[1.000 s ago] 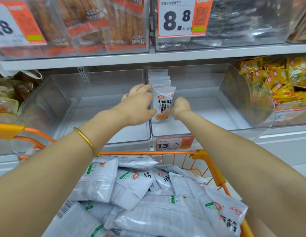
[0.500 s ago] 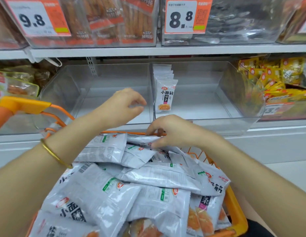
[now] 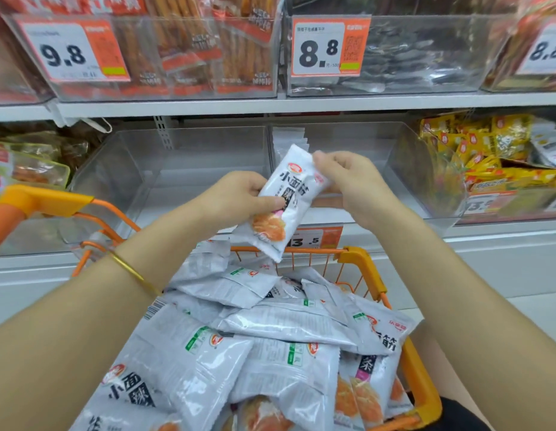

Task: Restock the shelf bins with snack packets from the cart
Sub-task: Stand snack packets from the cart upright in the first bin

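Snack packet (image 3: 281, 200) newly lifted from cart (image 3: 360, 259) to frame centre, before clear bin (image 3: 357, 141); left hand (image 3: 239, 197) grips its middle, right hand (image 3: 348, 181) pinches top edge; ready to join the bin's row.

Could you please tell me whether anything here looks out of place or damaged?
Nothing looks damaged or spilled. The packets in the cart lie in a loose jumble, some face down, and the held packet, gripped by the left hand and right hand, is tilted.

Head-worn, forward-down, close over cart (image 3: 363, 265)
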The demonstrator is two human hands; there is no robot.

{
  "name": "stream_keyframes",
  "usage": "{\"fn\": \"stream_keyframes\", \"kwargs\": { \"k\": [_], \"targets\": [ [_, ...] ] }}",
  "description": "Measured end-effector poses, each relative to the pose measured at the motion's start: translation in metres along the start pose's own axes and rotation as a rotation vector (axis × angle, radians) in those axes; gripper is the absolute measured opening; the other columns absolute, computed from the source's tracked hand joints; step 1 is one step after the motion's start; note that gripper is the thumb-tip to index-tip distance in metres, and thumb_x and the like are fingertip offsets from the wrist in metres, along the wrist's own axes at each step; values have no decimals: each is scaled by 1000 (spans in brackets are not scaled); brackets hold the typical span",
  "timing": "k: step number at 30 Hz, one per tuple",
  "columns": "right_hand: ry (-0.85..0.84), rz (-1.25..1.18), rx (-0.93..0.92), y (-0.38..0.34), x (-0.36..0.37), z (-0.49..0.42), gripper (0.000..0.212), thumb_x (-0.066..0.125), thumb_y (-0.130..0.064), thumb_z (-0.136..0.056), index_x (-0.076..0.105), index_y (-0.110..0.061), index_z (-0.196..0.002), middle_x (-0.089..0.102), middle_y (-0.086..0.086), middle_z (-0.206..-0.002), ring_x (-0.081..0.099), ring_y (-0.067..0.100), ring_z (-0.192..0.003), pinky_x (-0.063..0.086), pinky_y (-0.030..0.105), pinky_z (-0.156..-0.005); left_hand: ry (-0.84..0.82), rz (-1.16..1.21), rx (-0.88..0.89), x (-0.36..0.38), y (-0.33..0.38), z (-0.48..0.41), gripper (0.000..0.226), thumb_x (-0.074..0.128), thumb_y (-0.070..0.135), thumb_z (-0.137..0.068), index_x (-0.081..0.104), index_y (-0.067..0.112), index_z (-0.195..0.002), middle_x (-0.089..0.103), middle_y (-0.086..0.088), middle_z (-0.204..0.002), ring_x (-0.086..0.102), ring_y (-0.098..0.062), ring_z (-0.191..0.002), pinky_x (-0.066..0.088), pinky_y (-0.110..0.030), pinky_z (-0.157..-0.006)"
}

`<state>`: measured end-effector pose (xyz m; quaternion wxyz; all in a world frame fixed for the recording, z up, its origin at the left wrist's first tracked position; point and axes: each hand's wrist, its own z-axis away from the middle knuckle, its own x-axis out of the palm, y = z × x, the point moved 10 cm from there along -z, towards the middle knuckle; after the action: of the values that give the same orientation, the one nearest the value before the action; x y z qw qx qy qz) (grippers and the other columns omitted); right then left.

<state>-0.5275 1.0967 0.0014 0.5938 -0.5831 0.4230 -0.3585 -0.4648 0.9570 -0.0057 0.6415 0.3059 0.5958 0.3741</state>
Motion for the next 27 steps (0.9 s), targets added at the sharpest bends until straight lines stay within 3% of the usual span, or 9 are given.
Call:
{"fn": "stream_keyframes", "kwargs": {
  "k": [3, 8, 12, 14, 16, 19, 22, 24, 27],
  "targets": [
    [-101, -60, 203, 35, 7, 8, 33, 60, -38, -89, 63, -8, -102, 73, 8, -89, 72, 22, -81, 59, 38, -68, 52, 106, -29, 4, 3, -8, 17, 67, 18, -85, 67, 5, -96, 72, -12, -92, 67, -24, -83, 54, -36, -79],
    [-85, -92, 284, 52, 1, 3, 13, 60, -24, -91, 65, -12, -93, 73, 5, -81, 70, 17, -70, 58, 31, -59, 34, 65, -43, 23, 5, -21, 15, 68, 22, -85, 67, 9, -91, 72, -12, -92, 69, -25, -85, 54, -41, -83],
    [-148, -23, 343, 55, 3, -6, 20, 61, -35, -90, 67, -17, -96, 72, 2, -84, 70, 16, -74, 58, 34, -67, 91, -44, -22, 22, 10, -33, 17, 71, 25, -82, 66, 9, -84, 71, -14, -90, 69, -24, -80, 55, -42, -79],
    [-128, -2, 329, 52, 0, -14, 12, 63, -28, -89, 66, -17, -93, 72, 0, -80, 69, 14, -71, 57, 30, -64, 103, -42, 6, 18, 12, -40, 18, 71, 25, -82, 63, 8, -84, 70, -12, -86, 65, -18, -72, 54, -35, -70],
    [25, -59, 305, 48, -22, -29, 5, 64, -19, -89, 63, -16, -86, 71, 1, -78, 67, 13, -67, 55, 26, -57, 175, -45, 36, 4, 13, -44, 16, 70, 26, -83, 59, 14, -88, 67, -5, -87, 58, -11, -70, 48, -24, -64],
    [220, -32, 238, 43, -55, -55, 4, 64, -10, -88, 61, -12, -90, 68, 4, -88, 65, 13, -66, 53, 27, -53, 316, -255, 78, -22, 8, -48, 25, 66, 29, -85, 58, 16, -106, 58, -3, -108, 54, -18, -101, 44, -28, -84],
    [182, 170, 249, 59, -45, -77, 23, 68, 0, -82, 62, -2, -105, 69, 11, -103, 68, 22, -81, 58, 39, -70, 225, -489, 88, -14, -2, -53, 36, 63, 32, -87, 56, 19, -120, 44, -5, -132, 34, -23, -128, 28, -34, -105],
    [146, 340, 261, 73, -31, -87, 28, 73, 0, -77, 63, -2, -103, 70, 12, -105, 68, 25, -91, 57, 44, -80, 157, -514, 99, -3, -5, -53, 44, 62, 31, -87, 51, 18, -127, 36, -4, -139, 26, -22, -133, 22, -32, -108],
    [140, 500, 246, 89, -15, -99, 28, 77, -3, -74, 62, -5, -98, 69, 10, -102, 66, 26, -96, 56, 43, -84, 125, -538, 113, 5, -4, -52, 52, 64, 30, -87, 44, 17, -133, 33, -3, -141, 23, -23, -134, 22, -32, -108]
  ]
}}
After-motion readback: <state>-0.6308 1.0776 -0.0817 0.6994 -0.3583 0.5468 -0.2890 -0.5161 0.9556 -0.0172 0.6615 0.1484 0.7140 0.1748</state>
